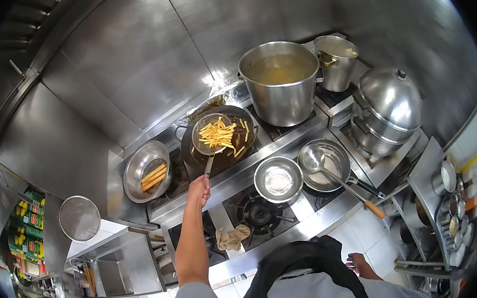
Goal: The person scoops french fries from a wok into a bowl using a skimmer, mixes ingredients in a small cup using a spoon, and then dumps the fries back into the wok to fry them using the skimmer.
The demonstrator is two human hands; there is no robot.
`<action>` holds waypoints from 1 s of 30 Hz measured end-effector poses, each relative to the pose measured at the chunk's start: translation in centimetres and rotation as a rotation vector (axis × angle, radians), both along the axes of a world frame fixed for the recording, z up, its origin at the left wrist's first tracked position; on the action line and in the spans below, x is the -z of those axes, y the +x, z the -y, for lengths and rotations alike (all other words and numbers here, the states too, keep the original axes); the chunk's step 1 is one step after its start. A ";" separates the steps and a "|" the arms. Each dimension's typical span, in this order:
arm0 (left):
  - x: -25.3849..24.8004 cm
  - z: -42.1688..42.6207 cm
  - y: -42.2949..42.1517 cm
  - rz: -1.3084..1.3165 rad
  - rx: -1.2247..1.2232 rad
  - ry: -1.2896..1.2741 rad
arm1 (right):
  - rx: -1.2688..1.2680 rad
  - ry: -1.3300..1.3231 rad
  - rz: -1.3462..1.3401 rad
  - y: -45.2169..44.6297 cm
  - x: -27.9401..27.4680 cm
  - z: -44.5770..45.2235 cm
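Note:
My left hand is wrapped round the handle of a round strainer. A pile of French fries lies in the strainer, which is over the dark wok on the back burner. A few more fries are in the wok's dark oil, to the right of the strainer. My right hand hangs low beside my body, away from the stove, its fingers loosely apart and holding nothing visible.
Left of the wok, a metal bowl holds several golden rolls. A tall stockpot stands right of it. In front are a steel bowl and a pan with a wooden-handled ladle. A cloth lies near a front burner.

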State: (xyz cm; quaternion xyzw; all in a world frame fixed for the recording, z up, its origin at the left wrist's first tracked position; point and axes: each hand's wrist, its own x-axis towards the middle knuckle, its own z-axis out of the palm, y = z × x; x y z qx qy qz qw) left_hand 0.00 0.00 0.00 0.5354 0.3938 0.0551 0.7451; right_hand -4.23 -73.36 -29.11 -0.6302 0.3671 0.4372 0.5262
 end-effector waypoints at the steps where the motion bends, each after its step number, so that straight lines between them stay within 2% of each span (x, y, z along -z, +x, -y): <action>1: -0.5 0.2 -0.1 0.027 -0.009 0.027 | -0.021 -0.017 0.027 0.1 -0.4 -0.2; 3: -0.9 2.4 -0.4 0.051 -0.022 0.019 | -0.047 -0.068 0.052 1.1 -2.4 2.0; 6: -4.0 3.5 -1.4 0.091 -0.040 0.115 | 0.011 -0.068 0.055 0.8 -2.7 2.1; 12: -2.0 2.9 -2.1 -0.001 -0.001 -0.025 | -0.028 -0.064 0.026 0.3 -1.9 1.3; 16: -2.2 2.7 -1.9 -0.032 -0.003 0.009 | -0.056 -0.031 0.020 -0.2 -0.5 0.9; 18: -3.3 2.3 -2.1 -0.014 -0.008 0.180 | -0.046 -0.032 0.023 0.1 -0.8 1.0; 21: -6.5 2.5 -3.0 0.015 -0.026 0.276 | -0.022 -0.036 0.022 0.8 -1.1 0.8; 23: -6.5 2.0 -3.3 0.014 -0.019 0.302 | -0.015 -0.041 0.020 0.9 -1.3 0.4; 26: -4.5 1.0 -2.8 0.008 -0.031 0.103 | -0.052 -0.040 0.020 1.3 -1.5 -0.5; 30: -3.7 0.9 -2.0 0.027 -0.044 -0.003 | -0.048 -0.002 0.061 1.5 -1.5 -1.4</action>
